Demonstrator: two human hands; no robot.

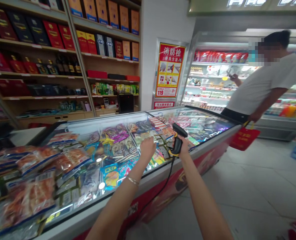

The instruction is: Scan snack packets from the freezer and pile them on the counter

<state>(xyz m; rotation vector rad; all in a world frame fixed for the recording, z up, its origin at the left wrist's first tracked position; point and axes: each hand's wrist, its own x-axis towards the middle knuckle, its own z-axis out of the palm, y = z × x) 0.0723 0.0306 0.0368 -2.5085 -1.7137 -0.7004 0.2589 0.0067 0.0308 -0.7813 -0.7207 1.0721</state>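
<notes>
My right hand is wrapped round the grip of a black and yellow barcode scanner, held above the freezer's front edge with its head upward. From its base a black cable hangs down the freezer's front. To the left, my left hand is over the glass with its fingers curled. Whether it grips anything is hidden. Close by, between the two hands, are dark green and clear packets. Under and around them, colourful ice cream packets fill the glass-topped chest freezer.
Bags of orange-pink frozen food are heaped on the freezer's left end. Shelves with boxes and bottles line the back left wall. At right a person carrying a red bag stands by a lit refrigerated display.
</notes>
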